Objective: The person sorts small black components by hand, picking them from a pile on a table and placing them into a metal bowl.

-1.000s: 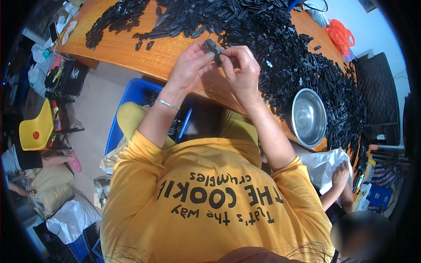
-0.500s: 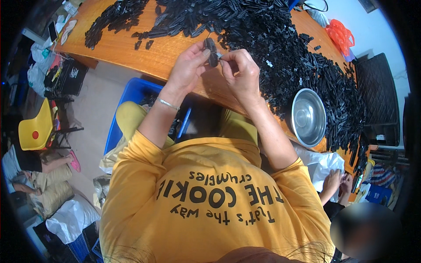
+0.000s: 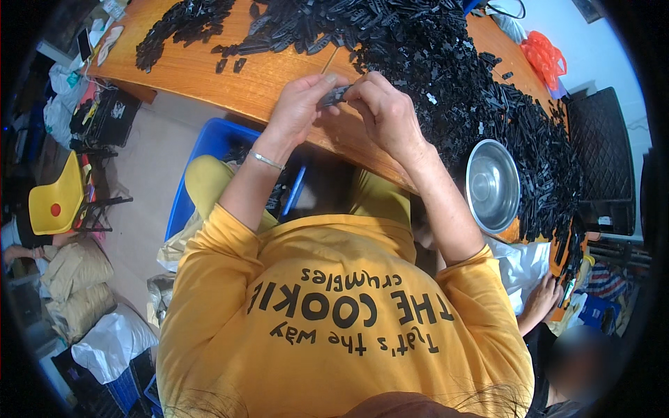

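Over the near edge of the wooden table (image 3: 265,90), both my hands meet at one small, elongated black plastic part (image 3: 333,97). My left hand (image 3: 300,108) grips its near end between thumb and fingers. At the other end, the fingers of my right hand (image 3: 383,110) pinch it; whether they also hold a smaller piece is hidden. Beyond my hands lies a heap of long black plastic parts (image 3: 306,28). Small black pieces (image 3: 435,76) are piled to the right of my right hand.
A steel bowl (image 3: 493,187) stands at the table's right edge. Below the table is a blue bin (image 3: 182,188). A co-worker's hand (image 3: 541,299) reaches to the table at the lower right, near a white bag (image 3: 519,261). A yellow chair (image 3: 56,195) stands at left.
The black part has turned from upright to slanting, and my right hand has closed over its far end. The co-worker's hand has shifted toward the black parts at the right.
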Motion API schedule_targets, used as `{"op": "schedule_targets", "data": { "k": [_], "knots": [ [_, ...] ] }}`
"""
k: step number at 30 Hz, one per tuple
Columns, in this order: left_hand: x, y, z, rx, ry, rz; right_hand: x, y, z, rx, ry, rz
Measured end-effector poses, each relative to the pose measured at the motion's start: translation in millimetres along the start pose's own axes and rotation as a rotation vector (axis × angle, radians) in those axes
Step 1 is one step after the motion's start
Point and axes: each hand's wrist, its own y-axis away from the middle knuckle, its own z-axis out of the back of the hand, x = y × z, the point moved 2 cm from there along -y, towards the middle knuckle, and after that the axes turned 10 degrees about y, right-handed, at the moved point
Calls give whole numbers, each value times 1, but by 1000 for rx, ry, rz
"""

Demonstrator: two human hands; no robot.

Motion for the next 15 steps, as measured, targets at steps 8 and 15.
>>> {"op": "schedule_targets", "data": {
  "k": [8,15],
  "knots": [
    [3,10,6,-3,-230,67,-10,8,-2,153,34,75],
    [12,27,4,45,-274,-12,-28,26,-26,183,-37,-136]
  ]
}}
